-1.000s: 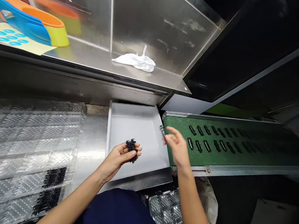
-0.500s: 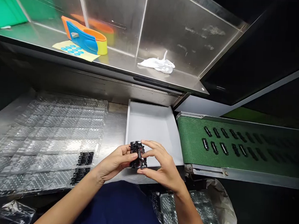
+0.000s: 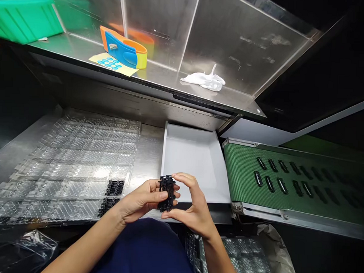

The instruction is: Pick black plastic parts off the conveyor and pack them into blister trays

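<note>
Gripping a small stack of black plastic parts (image 3: 166, 193) from both sides, the left hand (image 3: 138, 200) and the right hand (image 3: 192, 207) meet at six o'clock from the white tray (image 3: 196, 157), just over its near rim. The left hand curls around the stack's left edge with the thumb laid across its front. The right hand pinches the right edge between thumb and forefinger, its other fingers arched. The stack is glossy black and boxy, made of several thin slotted pieces pressed together, with small tabs jutting at top and bottom; finer detail is too small to tell. At three o'clock from the tray, a green conveyor belt (image 3: 243, 175) carries two rows of loose black pieces (image 3: 270, 184). At nine o'clock, clear blister trays (image 3: 79, 148) cover the worktop, with a few near pockets filled with black inserts (image 3: 112, 194). At twelve o'clock, a steel shelf (image 3: 160, 77) bears a crumpled white cloth (image 3: 206, 80).
</note>
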A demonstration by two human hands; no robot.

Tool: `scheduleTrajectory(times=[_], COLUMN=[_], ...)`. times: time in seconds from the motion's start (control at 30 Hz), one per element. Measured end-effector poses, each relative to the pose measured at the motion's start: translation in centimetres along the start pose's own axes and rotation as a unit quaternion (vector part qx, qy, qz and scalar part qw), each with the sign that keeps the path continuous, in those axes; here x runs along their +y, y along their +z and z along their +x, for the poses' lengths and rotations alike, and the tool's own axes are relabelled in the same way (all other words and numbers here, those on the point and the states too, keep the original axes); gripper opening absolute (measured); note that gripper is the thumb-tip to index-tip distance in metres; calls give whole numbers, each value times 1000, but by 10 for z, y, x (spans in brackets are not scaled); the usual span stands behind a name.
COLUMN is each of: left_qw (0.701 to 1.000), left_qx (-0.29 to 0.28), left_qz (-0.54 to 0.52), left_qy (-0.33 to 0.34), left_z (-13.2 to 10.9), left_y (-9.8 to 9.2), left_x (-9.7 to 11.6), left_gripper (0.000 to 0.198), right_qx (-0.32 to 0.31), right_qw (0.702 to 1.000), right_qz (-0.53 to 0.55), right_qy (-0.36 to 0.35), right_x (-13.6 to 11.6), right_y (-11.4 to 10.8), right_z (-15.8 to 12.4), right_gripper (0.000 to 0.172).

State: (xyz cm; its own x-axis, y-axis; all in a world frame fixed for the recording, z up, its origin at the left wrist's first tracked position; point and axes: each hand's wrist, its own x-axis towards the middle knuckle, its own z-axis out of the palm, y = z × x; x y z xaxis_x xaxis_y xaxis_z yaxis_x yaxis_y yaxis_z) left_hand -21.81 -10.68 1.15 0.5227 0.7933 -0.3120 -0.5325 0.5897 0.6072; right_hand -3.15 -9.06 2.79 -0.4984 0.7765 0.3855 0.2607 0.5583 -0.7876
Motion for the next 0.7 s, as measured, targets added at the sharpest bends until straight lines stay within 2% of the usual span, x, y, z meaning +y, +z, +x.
scheduleTrajectory(times=[0.17,0.27,0.33,0.4,0.47,0.53,0.57,0.63,0.7], left_qw=[1000,999,999,997,996,995,995,994,994], left_qx=[16,34,39,50,55,48,42,31,19], left_qz=[-3,0,9,21,34,43,46,46,45], left_qy=[-16,-31,-37,-46,-60,-73,-80,-90,-96], left_z=[14,25,34,44,55,68,74,84,92], left_y=[9,21,29,34,38,41,44,50,57], left_x=[-7,-12,-15,-17,-20,-23,-26,-31,-36], left_gripper=[42,37,36,35,34,35,35,35,33], right_qx=[-2,9,19,53,135,247,294,345,345], right_qw=[1000,999,998,991,957,884,845,784,756], right_qz=[-30,-3,16,-45,-171,-280,-315,-363,-387], right_qy=[5,31,58,110,193,282,317,368,400], right_x=[8,11,18,33,58,89,104,132,154], right_y=[-10,-19,-30,-50,-83,-126,-150,-191,-220], right_z=[-7,-16,-24,-32,-41,-52,-58,-70,-77], right_gripper=[76,80,85,78,51,29,28,27,22])
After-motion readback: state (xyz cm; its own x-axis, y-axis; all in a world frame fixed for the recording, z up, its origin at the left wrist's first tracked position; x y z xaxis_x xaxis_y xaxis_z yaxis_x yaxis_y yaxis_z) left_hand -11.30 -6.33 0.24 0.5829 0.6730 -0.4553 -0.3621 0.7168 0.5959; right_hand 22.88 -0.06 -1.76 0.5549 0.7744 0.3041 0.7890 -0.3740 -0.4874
